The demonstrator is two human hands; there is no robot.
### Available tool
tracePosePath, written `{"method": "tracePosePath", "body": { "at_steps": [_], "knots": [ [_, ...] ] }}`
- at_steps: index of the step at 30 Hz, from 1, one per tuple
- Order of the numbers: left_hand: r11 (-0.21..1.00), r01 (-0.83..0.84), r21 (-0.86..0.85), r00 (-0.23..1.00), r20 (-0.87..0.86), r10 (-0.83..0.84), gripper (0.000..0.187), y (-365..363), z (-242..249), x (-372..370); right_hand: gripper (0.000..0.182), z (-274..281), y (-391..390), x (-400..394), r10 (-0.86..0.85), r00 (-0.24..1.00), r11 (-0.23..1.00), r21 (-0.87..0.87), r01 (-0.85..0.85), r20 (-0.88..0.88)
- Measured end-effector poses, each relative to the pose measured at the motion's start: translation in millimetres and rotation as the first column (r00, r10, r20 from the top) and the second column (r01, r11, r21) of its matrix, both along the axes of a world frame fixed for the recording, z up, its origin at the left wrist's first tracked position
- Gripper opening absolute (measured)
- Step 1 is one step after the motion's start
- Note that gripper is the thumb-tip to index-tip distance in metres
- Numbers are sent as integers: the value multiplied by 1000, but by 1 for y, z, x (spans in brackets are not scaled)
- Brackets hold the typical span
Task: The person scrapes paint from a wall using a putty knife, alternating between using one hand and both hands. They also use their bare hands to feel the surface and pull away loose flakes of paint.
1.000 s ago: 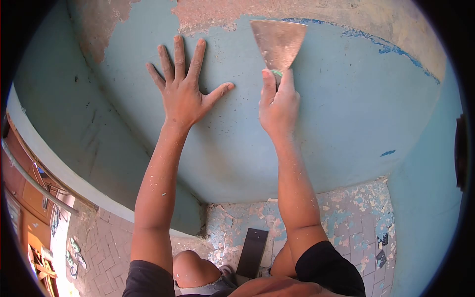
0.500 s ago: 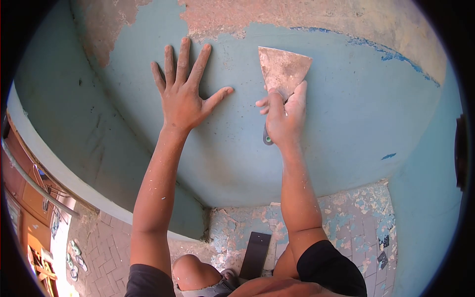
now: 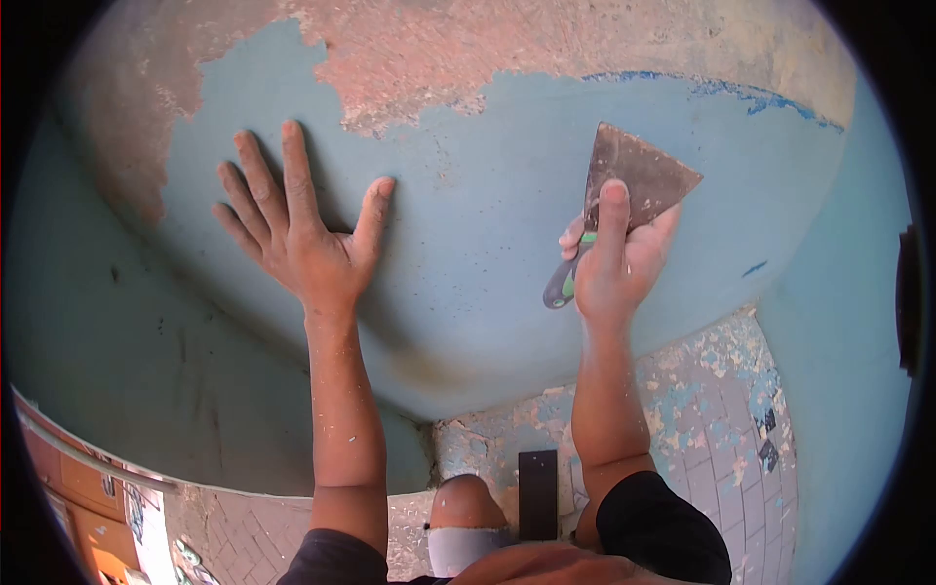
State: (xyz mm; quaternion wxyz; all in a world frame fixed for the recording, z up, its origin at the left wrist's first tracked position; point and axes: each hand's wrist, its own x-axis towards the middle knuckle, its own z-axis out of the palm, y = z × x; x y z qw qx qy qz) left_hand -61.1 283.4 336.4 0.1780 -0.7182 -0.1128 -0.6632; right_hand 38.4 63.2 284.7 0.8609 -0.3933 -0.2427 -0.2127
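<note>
My left hand (image 3: 302, 234) lies with fingers spread against the blue painted wall (image 3: 468, 283), below the patch where paint has come off. My right hand (image 3: 624, 253) grips a putty knife (image 3: 651, 174), its thumb pressed on the wide, dusty blade and its fingers behind. The dark handle with green parts points down to the left, and the blade points up to the right, in front of the wall. Pale dust coats the fingers of my right hand. Higher up, bare pinkish plaster (image 3: 419, 58) meets the ragged edge of the paint.
Paint flakes (image 3: 721, 361) litter the tiled floor at the wall's foot. A dark, flat rectangular piece (image 3: 538, 492) lies by my knee. A low blue side wall (image 3: 146, 361) curves along the left, with sandals (image 3: 190, 556) on the paving beyond. Another blue wall (image 3: 858, 331) rises at right.
My left hand has shifted left and down across the wall, still spread. My right hand has moved right with the putty knife, turning the blade clockwise, with the thumb now on its face.
</note>
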Motion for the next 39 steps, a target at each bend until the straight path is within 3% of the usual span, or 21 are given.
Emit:
{"method": "tracePosePath", "body": {
  "at_steps": [3,5,7,10,13,16,20,23,26,29,31,35,37,39],
  "knots": [
    [999,-16,-30,1000,-8,16,91,-1,-2,-1,53,21,-5,4,-153,978,983,-119,137,-139],
    [999,13,-35,1000,0,-13,89,0,-7,-2,60,23,0,14,-203,969,975,-121,187,-143],
    [1000,-4,-10,1000,-2,4,87,4,-11,-5,63,20,8,17,-306,951,935,-199,294,-34],
    [1000,7,5,1000,11,-7,84,4,-9,-3,67,16,20,31,-392,918,890,-277,361,-61],
    [1000,-9,-22,999,31,9,81,3,-12,-4,70,24,27,23,-362,915,925,-186,331,-175],
    [998,-24,-50,998,52,27,80,1,-13,-3,71,20,32,34,-484,866,863,-232,449,-126],
    [996,-56,-64,997,53,59,80,0,-14,-1,73,13,32,36,-464,882,862,-271,428,-85],
    [998,-53,-42,997,57,56,80,1,-13,-2,77,17,34,33,-472,882,868,-177,464,-2],
    [996,-75,-37,996,39,77,79,-2,-13,-2,67,22,35,24,-423,898,898,-182,400,-117],
    [991,-130,-28,991,13,130,78,-4,-12,-2,66,21,34,25,-448,891,886,-165,433,-69],
    [991,-134,0,991,-6,134,79,-4,-13,-2,63,23,24,27,-490,870,845,-213,490,57],
    [986,-165,29,985,-36,166,77,-2,-14,-3,58,20,28,30,-373,928,919,-145,367,-19],
    [979,-195,53,980,-38,197,77,-2,-14,-4,53,21,28,20,-454,884,832,-302,465,110],
    [982,-185,46,981,-45,187,77,-2,-13,-2,53,14,32,18,-363,926,856,-355,375,103]
  ]
}}
